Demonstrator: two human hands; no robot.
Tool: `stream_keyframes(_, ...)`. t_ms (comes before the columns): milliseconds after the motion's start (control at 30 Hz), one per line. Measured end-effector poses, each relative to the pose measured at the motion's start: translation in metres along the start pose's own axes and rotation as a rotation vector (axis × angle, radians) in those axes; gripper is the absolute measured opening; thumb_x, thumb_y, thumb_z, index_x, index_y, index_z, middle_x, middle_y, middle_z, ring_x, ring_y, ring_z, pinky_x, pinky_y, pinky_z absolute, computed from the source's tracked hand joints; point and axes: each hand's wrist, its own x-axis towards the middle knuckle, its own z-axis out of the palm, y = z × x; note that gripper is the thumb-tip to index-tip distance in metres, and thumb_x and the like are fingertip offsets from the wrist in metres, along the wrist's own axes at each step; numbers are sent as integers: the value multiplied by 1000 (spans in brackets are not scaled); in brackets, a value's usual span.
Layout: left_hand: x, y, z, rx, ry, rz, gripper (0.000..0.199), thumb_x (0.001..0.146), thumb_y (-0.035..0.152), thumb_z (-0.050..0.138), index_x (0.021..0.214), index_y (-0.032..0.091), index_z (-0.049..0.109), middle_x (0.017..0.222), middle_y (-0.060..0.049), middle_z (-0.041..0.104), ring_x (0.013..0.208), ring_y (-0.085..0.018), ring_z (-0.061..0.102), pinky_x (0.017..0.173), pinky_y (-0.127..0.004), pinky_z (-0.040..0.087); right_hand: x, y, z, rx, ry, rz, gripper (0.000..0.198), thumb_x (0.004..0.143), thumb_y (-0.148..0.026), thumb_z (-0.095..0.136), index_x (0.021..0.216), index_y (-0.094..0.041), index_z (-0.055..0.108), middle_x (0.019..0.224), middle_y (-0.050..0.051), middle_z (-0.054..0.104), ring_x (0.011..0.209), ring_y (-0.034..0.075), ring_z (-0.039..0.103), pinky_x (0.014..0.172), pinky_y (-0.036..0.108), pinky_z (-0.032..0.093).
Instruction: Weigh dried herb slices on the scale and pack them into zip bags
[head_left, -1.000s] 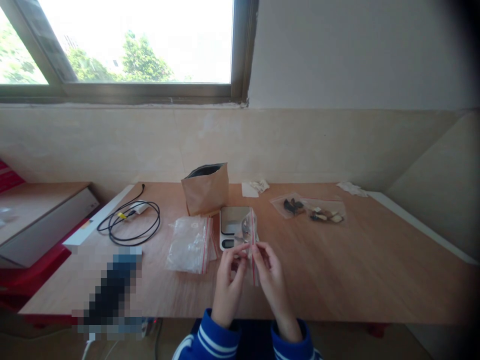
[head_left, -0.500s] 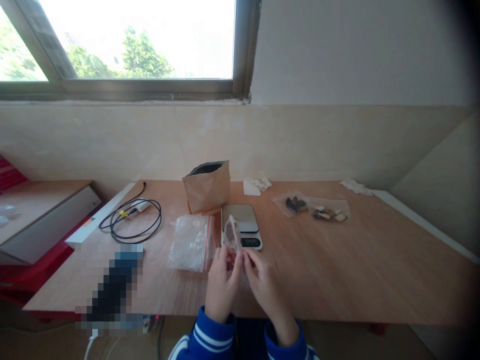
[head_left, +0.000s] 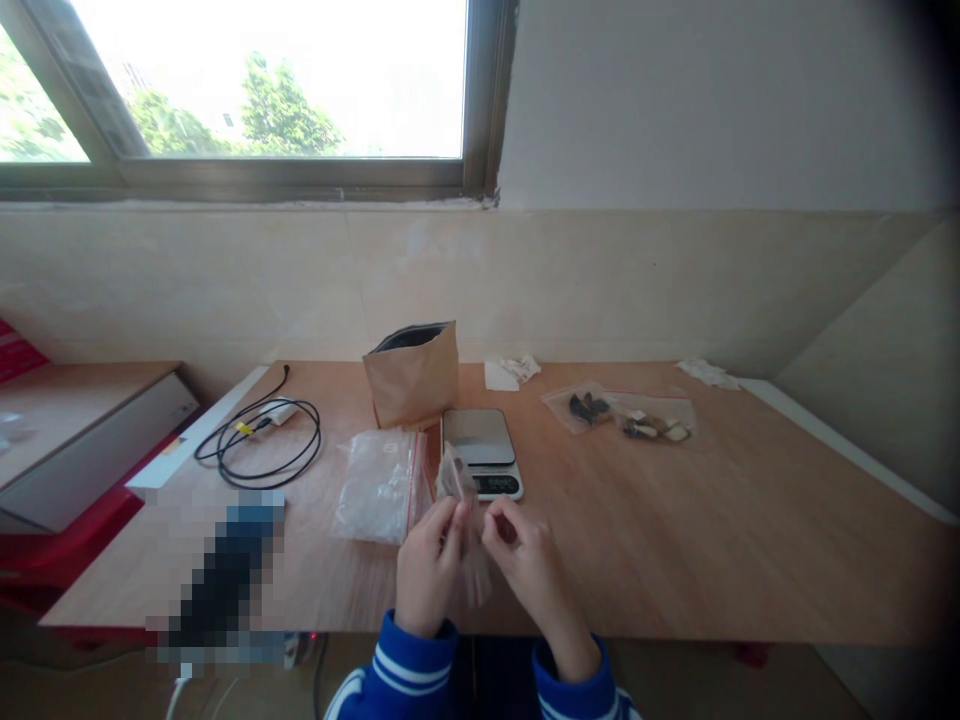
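Note:
My left hand pinches a clear zip bag with a reddish seal strip. The bag hangs in front of a white kitchen scale and overlaps its left front edge. Just right of the bag, my right hand is closed, thumb and index fingertip pressed together; whether a bit of the bag is between them I cannot make out. To the left lies a stack of clear zip bags with red strips. Behind it a brown kraft pouch stands with its top open.
Two clear bags with dark dried pieces and pale slices lie back right. A coiled black cable and a blurred-out dark object are on the left. Crumpled tissue rests near the wall.
My hands have moved apart: the left went a little left with the zip bag, while the right stayed nearly in place. More of the bag now shows between them.

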Motion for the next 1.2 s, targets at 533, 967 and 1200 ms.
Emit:
stream_keyframes(533, 4, 2, 3, -254, -40, -16, 37, 88, 46, 45, 65, 17, 49, 64, 2, 44, 64, -11, 42, 60, -21, 36, -1, -24, 8, 274, -180, 93, 27, 92, -38, 38, 75, -20, 49, 65, -3, 53, 61, 12, 52, 56, 22, 37)
stream_keyframes(967, 5, 2, 10, -31, -110, 94, 39, 89, 39, 44, 58, 17, 48, 69, 0, 46, 63, -11, 47, 60, -23, 34, -2, 6, 7, 340, -189, 144, 22, 86, -31, 41, 67, -21, 38, 57, -7, 36, 51, 9, 36, 49, 20, 28)
stream_keyframes(1200, 9, -13, -22, 13, 113, 37, 41, 86, 42, 48, 54, 17, 47, 64, 1, 44, 61, -11, 44, 59, -23, 34, -3, 41, -16, 247, 141, 188, 25, 82, -32, 46, 61, -22, 35, 54, -7, 31, 52, 10, 34, 49, 22, 28)
